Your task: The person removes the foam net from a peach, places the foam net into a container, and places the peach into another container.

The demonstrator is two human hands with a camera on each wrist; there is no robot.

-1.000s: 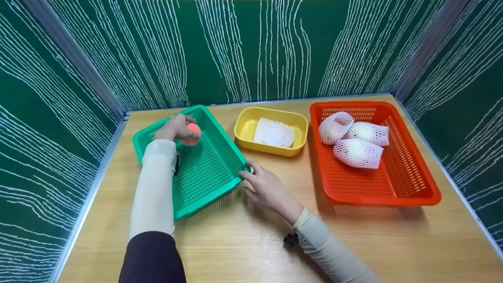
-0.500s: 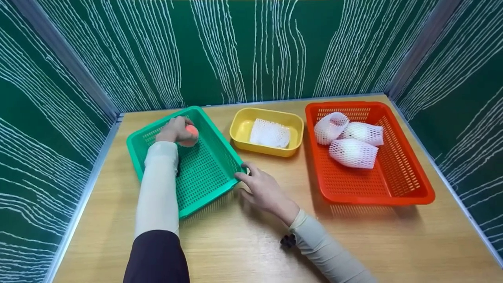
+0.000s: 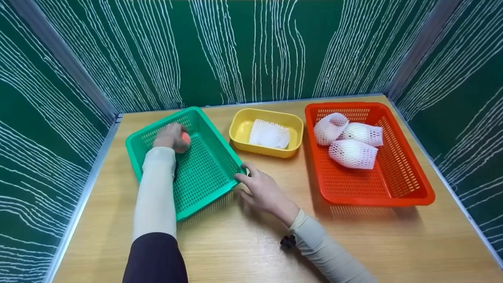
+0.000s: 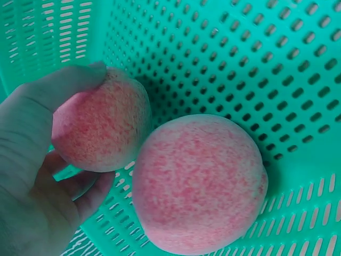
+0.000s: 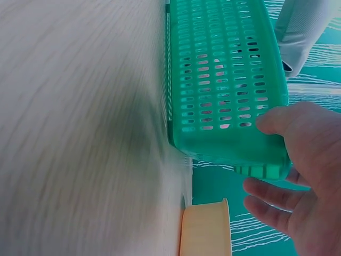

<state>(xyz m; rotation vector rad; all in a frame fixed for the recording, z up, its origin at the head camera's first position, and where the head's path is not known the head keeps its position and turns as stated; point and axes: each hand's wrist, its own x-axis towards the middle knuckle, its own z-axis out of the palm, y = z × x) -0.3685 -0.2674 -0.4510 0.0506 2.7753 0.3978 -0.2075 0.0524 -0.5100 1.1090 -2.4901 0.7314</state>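
Observation:
Down inside the green basket, my left hand grips a pinkish peach. In the left wrist view, the thumb lies over this peach and the fingers curl beneath it. A second, larger-looking peach sits right beside it against the basket; the left forearm hides that spot in the head view. My right hand pinches the basket's near right corner. The right wrist view shows its thumb on the outer wall just below the rim, with the other fingers around the corner.
A yellow tub holding white foam net sleeves stands behind the right hand. Farther right, a red basket contains several items in foam nets. Green walls with white lines enclose the wooden table.
My left hand has shifted a little left and down into the green basket with the peach. The right hand keeps its place at the corner. The head view has shifted slightly.

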